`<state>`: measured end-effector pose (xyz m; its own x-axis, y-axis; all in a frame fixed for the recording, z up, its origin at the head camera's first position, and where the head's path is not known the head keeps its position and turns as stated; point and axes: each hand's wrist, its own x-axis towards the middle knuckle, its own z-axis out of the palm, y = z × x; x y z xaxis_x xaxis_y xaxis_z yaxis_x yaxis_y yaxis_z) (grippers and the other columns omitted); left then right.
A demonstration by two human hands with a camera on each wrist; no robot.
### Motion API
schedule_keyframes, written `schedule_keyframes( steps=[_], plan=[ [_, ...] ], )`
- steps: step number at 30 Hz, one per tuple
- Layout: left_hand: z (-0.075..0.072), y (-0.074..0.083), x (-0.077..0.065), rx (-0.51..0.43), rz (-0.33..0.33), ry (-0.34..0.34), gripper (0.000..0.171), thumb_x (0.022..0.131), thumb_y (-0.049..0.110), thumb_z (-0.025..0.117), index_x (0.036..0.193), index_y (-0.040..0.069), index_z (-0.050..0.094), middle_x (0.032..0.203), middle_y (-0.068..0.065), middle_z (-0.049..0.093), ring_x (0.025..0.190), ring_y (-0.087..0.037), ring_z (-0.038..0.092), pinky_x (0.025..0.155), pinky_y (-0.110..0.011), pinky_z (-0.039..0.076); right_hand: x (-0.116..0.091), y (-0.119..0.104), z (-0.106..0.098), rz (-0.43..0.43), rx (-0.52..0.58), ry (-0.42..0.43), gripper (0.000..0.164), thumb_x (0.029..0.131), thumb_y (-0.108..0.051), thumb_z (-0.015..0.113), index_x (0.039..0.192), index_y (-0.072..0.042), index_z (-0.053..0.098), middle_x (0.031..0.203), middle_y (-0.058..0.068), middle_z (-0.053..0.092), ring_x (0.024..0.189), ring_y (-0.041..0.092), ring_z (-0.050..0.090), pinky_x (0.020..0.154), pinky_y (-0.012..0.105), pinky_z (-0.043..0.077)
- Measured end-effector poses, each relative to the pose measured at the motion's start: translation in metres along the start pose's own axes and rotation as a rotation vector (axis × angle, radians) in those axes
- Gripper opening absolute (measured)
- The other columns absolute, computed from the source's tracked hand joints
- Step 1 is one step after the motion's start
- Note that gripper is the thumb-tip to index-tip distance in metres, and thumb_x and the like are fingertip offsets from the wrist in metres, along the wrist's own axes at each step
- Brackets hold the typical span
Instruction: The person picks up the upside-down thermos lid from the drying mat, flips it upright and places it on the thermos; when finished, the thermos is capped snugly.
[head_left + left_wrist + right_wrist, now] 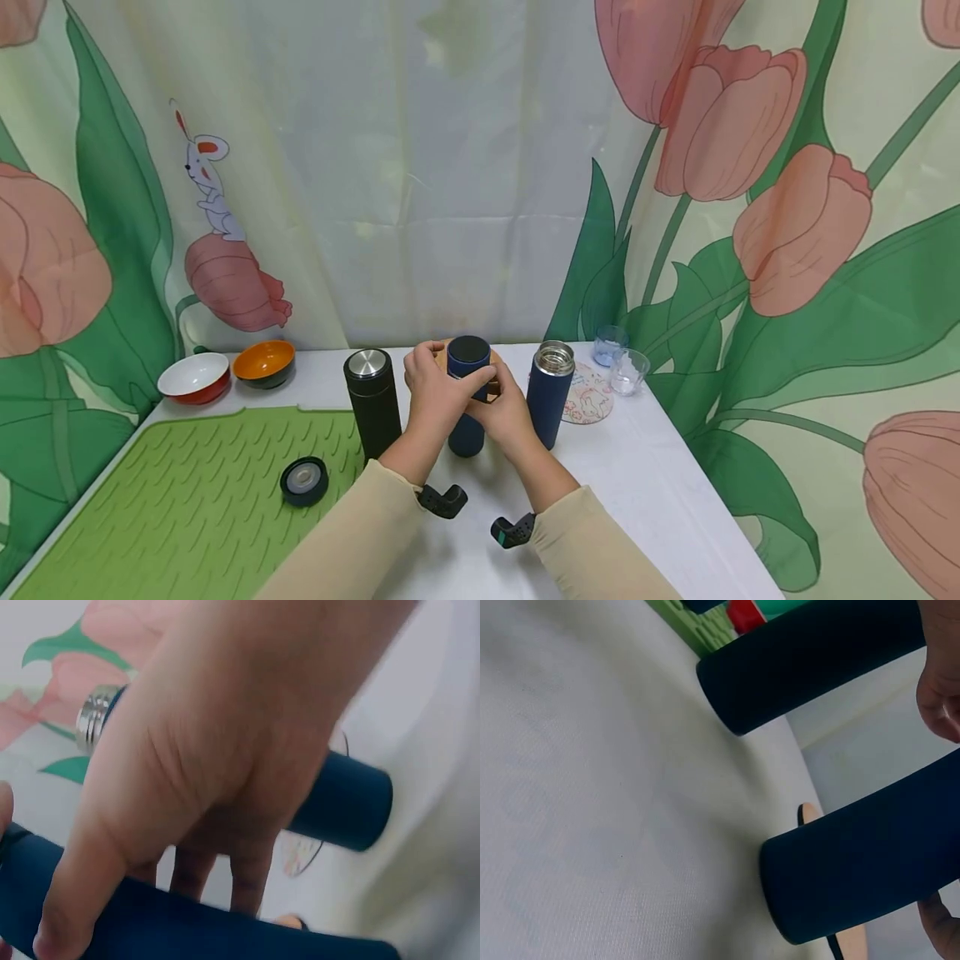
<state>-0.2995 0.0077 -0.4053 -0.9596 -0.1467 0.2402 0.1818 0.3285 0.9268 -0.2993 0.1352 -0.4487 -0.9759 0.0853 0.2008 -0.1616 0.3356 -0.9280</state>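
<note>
Both hands hold a dark blue thermos bottle [467, 437], upright in the head view with a dark flat top. My left hand [435, 392] grips it near the top, its thumb across the front. Slightly lower, my right hand [513, 412] grips the body with thumb and fingers. The right wrist view has the base of this thermos bottle [855, 855] close over the table. Just right of the hands stands a second blue thermos bottle [547, 400], its steel mouth uncovered. To the left is a black thermos bottle [375, 412] with a steel-topped lid.
A black round lid [303, 481] lies on a green mat [202, 500] at the left. Behind it are a red-and-white bowl [193, 377] and an orange bowl [264, 363]. Clear cups [628, 371] and a patterned round coaster [588, 396] sit at the back right.
</note>
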Motion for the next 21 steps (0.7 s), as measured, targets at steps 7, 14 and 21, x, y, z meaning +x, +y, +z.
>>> schedule_keyframes(
  steps=[7,14,21],
  plan=[
    [0.000,0.000,0.002,-0.064,0.001,-0.019,0.067,0.078,0.048,0.090,0.132,0.022,0.062,0.122,-0.005,0.055,0.120,-0.022,0.045,0.091,-0.043,0.047,0.001,0.002,-0.001,-0.007,0.016,0.000,0.058,0.083,-0.029,0.090,0.134,-0.025,0.061,0.123,0.006,0.065,0.116,0.029,0.063,0.089,0.039,0.054],
    [-0.012,-0.008,0.013,-0.315,0.011,-0.209,0.044,0.086,0.022,0.084,0.129,0.020,0.071,0.128,-0.004,0.057,0.110,-0.021,0.048,0.091,-0.039,0.044,0.002,0.002,0.000,0.000,0.030,-0.006,0.056,0.082,-0.042,0.093,0.126,-0.026,0.061,0.124,0.000,0.066,0.115,0.024,0.065,0.097,0.048,0.056],
    [-0.012,-0.007,0.009,-0.266,-0.058,-0.178,0.075,0.084,0.028,0.086,0.150,0.021,0.051,0.133,-0.009,0.048,0.112,-0.025,0.047,0.090,-0.040,0.046,0.000,0.002,0.000,0.026,0.007,-0.005,0.057,0.083,-0.041,0.091,0.128,-0.026,0.061,0.127,0.001,0.066,0.119,0.026,0.063,0.099,0.051,0.056]
  ],
)
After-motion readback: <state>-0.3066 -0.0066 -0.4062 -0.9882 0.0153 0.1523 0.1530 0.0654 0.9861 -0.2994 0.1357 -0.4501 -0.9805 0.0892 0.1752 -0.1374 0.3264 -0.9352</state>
